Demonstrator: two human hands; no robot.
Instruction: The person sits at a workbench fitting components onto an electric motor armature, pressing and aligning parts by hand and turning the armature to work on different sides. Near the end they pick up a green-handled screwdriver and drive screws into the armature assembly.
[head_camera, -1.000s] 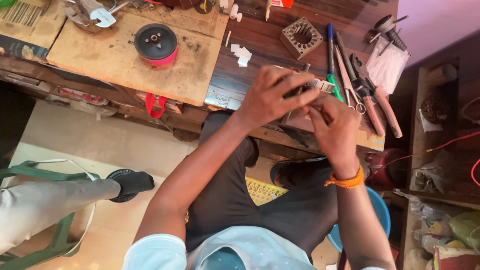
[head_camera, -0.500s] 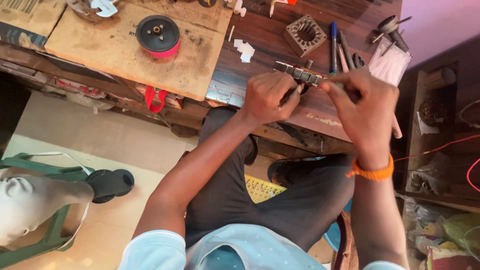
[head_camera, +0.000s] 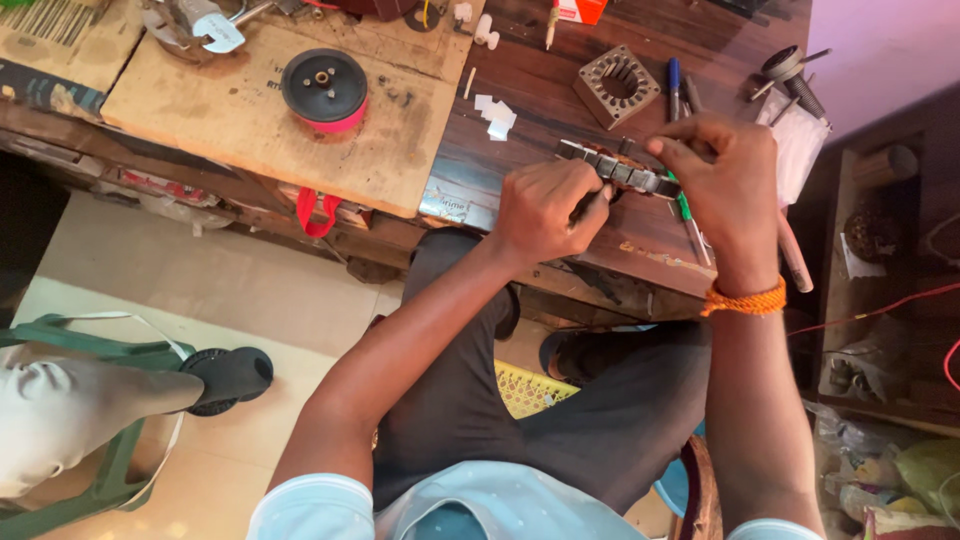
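— Dark wood makes up the workbench (head_camera: 560, 90), with a paler board (head_camera: 250, 120) laid across its left part. What sits on that board?

— One black round disc with a red rim (head_camera: 324, 88), lying flat. Over on the dark wood there's a square metal block with a toothed round hole (head_camera: 617, 87), and some small white scraps (head_camera: 496, 114) between the two.

— And the hands?

— Both meet over the bench's near edge. The left hand (head_camera: 545, 208) is curled tight around a thin tool (head_camera: 588, 206), its tip up against a ridged metal piece (head_camera: 620, 168). The right hand (head_camera: 725, 180) pinches that piece at its right end, fingers closed on it, holding it just above the wood.

— Anything beside them?

— Green-handled screwdriver (head_camera: 688, 218) lies under the right hand, and a blue one (head_camera: 674, 80) farther back. An orange band (head_camera: 744, 300) circles the right wrist.

— Below the bench?

— Someone else's foot in a black sandal (head_camera: 228, 376) rests on the pale floor (head_camera: 230, 290).
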